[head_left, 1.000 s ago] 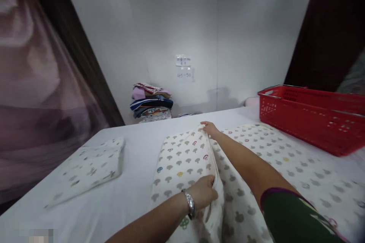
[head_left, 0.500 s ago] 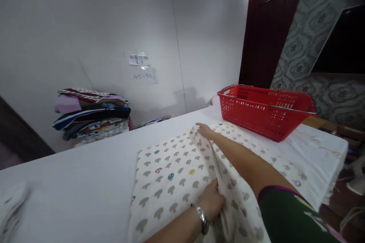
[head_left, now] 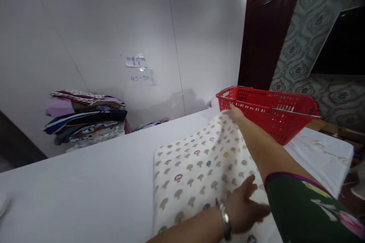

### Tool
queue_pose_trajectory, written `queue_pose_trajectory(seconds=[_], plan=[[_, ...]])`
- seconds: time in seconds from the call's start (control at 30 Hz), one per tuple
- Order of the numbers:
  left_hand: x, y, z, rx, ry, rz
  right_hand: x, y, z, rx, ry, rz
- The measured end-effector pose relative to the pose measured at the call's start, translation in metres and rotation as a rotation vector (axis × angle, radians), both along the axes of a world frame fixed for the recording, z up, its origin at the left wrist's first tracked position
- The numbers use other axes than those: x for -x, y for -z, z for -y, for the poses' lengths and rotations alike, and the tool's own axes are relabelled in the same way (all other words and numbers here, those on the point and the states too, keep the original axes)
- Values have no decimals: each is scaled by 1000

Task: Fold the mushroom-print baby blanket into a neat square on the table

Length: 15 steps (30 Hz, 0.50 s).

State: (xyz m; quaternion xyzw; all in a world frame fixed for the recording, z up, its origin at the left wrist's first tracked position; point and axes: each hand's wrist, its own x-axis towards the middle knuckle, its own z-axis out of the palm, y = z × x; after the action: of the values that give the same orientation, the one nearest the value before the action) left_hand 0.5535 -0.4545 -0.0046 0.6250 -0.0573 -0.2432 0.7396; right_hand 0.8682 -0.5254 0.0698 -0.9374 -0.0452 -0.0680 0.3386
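A white cloth [head_left: 196, 159] printed with grey and coloured mushrooms lies spread on the white table. My right hand [head_left: 235, 112] grips its far right corner and lifts it a little, just in front of the red basket; the fingertips are partly hidden. Over the near right part of the cloth, my left hand [head_left: 246, 207] has its fingers apart and holds nothing. A silver bracelet [head_left: 224, 218] circles the left wrist. My right forearm covers some of the cloth's right side.
The red shopping basket [head_left: 265, 110], with metal handles, stands at the table's back right. Folded clothes [head_left: 88, 115] are stacked beyond the far left edge. Handwritten paper signs [head_left: 139, 78] hang on the white wall. Bare white tabletop [head_left: 85, 193] extends to the left.
The cloth's left part has been folded or drawn over to the right. My right hand has moved right and away with a corner. My left hand has let go and opened.
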Motion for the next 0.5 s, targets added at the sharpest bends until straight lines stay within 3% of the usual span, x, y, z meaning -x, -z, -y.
queue_pose_trajectory(seconds=[0.07, 0.2, 0.3, 0.4, 0.5], plan=[[27, -1, -34, -289, -13, 93, -1, 15, 16, 75, 41, 28], [80, -10, -131, -630, -460, 236, 26, 64, 38, 311, 41, 75], [109, -8, -193, -790, -734, 161, 60, 88, 69, 372, 53, 29], [126, 9, -220, -814, -818, 10, 96, 102, 117, 413, 106, -1], [133, 26, -212, -655, -810, -181, 132, 118, 172, 403, 195, -32]])
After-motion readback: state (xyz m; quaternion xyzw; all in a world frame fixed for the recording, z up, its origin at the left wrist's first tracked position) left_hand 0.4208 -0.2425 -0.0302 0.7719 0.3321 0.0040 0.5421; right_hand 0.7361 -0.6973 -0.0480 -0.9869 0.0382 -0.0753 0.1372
